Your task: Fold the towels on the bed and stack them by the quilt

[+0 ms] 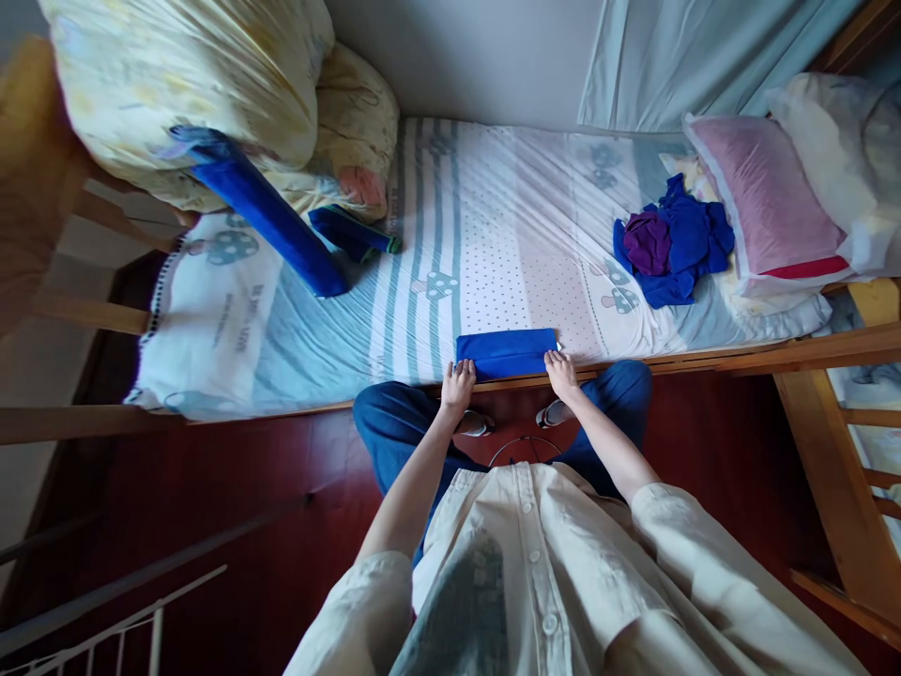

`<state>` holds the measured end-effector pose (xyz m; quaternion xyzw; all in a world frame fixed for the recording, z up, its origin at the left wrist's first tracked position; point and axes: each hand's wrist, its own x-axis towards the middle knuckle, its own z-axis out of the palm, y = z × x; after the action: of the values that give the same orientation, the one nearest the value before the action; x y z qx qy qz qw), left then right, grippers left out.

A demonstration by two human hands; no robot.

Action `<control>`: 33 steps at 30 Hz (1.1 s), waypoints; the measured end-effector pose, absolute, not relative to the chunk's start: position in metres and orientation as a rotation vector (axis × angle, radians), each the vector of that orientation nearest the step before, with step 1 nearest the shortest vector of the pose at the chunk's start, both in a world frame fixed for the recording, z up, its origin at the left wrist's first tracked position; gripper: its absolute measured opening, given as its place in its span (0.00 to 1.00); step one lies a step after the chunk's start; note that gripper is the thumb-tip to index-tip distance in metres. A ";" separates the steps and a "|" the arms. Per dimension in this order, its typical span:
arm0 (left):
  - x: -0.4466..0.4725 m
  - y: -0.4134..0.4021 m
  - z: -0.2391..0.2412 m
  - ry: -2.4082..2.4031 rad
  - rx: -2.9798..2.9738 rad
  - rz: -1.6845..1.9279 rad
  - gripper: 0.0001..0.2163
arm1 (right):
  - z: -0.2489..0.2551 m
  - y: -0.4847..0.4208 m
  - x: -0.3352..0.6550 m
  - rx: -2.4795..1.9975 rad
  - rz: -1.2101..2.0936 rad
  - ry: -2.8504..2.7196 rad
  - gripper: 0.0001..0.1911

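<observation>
A blue cloth [508, 351], folded into a flat rectangle, lies at the front edge of the bed. At its near left corner, my left hand [459, 385] has its fingers closed on the fabric. My right hand [561, 374] grips the near right corner in the same way, with a small white tag-like spot just beyond the fingers. Both thumbs are mostly hidden from above. Farther right on the bed, a crumpled pile of blue cloth [694, 239] has a purple cloth [647, 243] bunched on it.
A long blue roll [271, 211] leans against a large yellow bedding bundle [190, 84] at left, beside a smaller dark blue folded item [352, 233]. A pink pillow [781, 197] in clear wrapping sits at right. A wooden rail [795, 352] edges the patterned bed sheet [493, 207].
</observation>
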<state>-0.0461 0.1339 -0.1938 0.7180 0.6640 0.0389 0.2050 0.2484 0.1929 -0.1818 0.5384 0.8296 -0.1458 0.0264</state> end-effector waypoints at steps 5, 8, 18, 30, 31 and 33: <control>-0.054 0.149 -0.178 1.909 1.782 0.137 0.27 | -0.176 0.211 0.257 1.824 -0.729 2.499 0.26; -0.065 0.163 -0.172 1.961 1.554 0.262 0.26 | -0.175 0.228 0.263 1.983 -1.061 2.431 0.23; -0.078 0.189 -0.177 2.057 0.902 0.646 0.19 | -0.185 0.251 0.253 2.576 -1.605 2.182 0.15; -0.078 0.198 -0.198 2.198 0.794 0.537 0.15 | -0.200 0.264 0.254 2.602 -1.521 1.933 0.16; -0.078 0.198 -0.198 2.203 0.793 0.530 0.15 | -0.201 0.265 0.254 2.612 -1.519 1.924 0.15; -0.077 0.197 -0.197 2.219 0.797 0.506 0.15 | -0.202 0.265 0.254 2.627 -1.529 1.921 0.14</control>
<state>-0.0766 0.1975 -0.1974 0.3086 0.8595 0.1960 0.3571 0.2537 0.2649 -0.2017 0.7118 0.5206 -0.4143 -0.2250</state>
